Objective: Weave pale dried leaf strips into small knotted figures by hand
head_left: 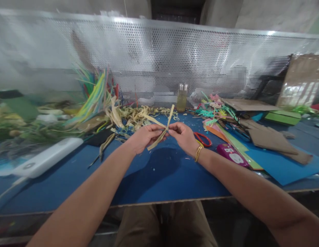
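Observation:
Both my hands meet above the blue table (pixel 159 178), pinching crossed pale yellow leaf strips (pixel 170 116). My left hand (pixel 144 137) is closed on the strips from the left, with one strip end hanging down below its fingers. My right hand (pixel 184 135), with a gold bracelet at the wrist, is closed on the same crossing point from the right. One strip end sticks up and another points back left.
A heap of loose pale strips (pixel 135 116) and coloured strips (pixel 95 92) lies behind my left hand. Red-handled scissors (pixel 203 139), a pink box (pixel 231 154), coloured paper, cardboard (pixel 272 139) and a glass jar (pixel 181 97) are to the right. A white device (pixel 46 157) lies left. A perforated metal screen stands behind.

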`<state>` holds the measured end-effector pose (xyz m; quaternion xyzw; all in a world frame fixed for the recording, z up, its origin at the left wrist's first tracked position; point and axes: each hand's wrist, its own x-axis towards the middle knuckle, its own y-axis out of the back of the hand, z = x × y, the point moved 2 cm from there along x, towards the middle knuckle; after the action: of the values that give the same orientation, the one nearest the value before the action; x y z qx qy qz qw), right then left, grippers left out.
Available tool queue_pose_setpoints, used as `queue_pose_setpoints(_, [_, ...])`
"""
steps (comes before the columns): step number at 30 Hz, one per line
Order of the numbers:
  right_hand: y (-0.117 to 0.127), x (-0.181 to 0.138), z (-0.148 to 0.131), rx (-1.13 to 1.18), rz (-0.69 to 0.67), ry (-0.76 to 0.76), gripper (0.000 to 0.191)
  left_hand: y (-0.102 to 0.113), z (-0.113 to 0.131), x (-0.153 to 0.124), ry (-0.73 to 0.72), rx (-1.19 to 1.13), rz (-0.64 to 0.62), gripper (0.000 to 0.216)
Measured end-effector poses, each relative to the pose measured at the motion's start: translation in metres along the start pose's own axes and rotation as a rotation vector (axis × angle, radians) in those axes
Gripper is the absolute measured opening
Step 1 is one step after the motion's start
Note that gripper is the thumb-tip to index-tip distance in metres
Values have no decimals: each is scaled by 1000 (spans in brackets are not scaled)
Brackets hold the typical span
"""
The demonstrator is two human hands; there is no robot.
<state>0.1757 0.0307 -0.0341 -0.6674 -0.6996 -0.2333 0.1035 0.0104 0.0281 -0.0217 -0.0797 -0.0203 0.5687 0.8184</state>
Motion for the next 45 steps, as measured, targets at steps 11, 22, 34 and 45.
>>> queue_pose_setpoints(11, [-5, -5, -10, 379, -25, -119, 28, 0, 4, -6, 35, -137, -191, 47])
queue_pose_setpoints(22, [-6, -7, -3, 298, 49, -178, 35, -7, -13, 6, -192, 54, 136, 39])
queue_pose_setpoints(34, [-6, -8, -8, 303, -36, -222, 28, -9, -2, 3, -161, -166, 130, 28])
queue_pose_setpoints(45, [-11, -11, -7, 427, -76, -230, 34, -13, 2, 0, -235, -93, 80, 15])
